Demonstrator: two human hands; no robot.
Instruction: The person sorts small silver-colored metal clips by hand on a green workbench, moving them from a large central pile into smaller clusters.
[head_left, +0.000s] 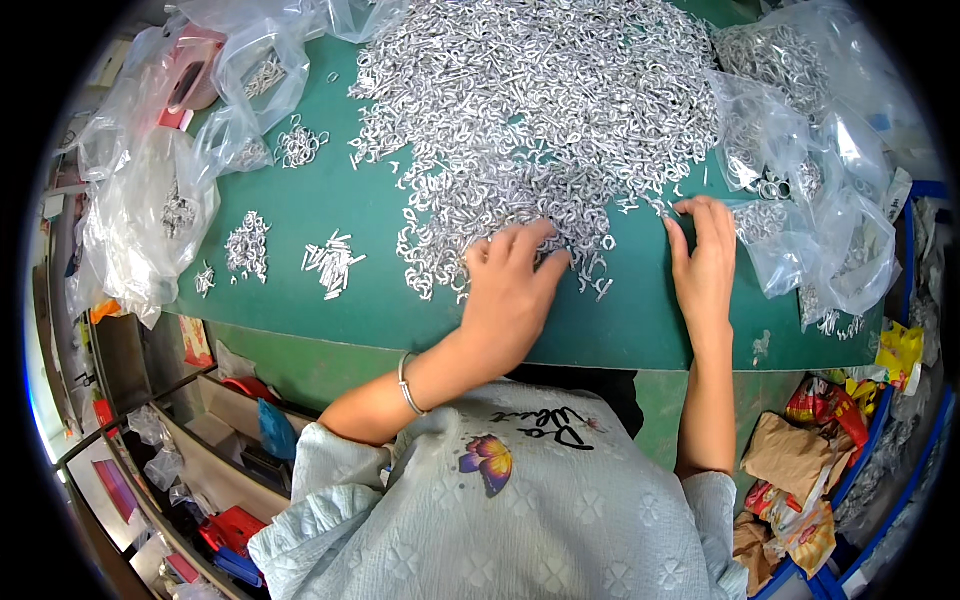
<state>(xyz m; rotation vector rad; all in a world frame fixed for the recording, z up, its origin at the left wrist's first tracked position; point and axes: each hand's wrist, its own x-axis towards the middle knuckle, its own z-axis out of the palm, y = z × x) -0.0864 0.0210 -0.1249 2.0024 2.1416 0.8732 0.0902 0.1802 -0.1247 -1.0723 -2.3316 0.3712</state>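
Note:
A big heap of small silver metal pieces (540, 90), many of them curved like hooks or open rings, covers the far middle of the green table (400, 325). My left hand (510, 290) lies over the heap's near edge, fingers bent and spread, their tips among the pieces. At the heap's right edge is my right hand (706, 265), its thumb and forefinger slightly apart beside a few loose pieces. Nothing shows in its grasp. To the left are a small pile of straight silver bars (333, 264) and a pile of curved pieces (247, 246).
Clear plastic bags (150, 220) with metal parts crowd the left side. More bags (790, 190) of parts stand on the right. A cluster of rings (299, 143) lies at the far left. Below are an open drawer (225, 420) and a blue-framed rack (870, 450) with wrappers.

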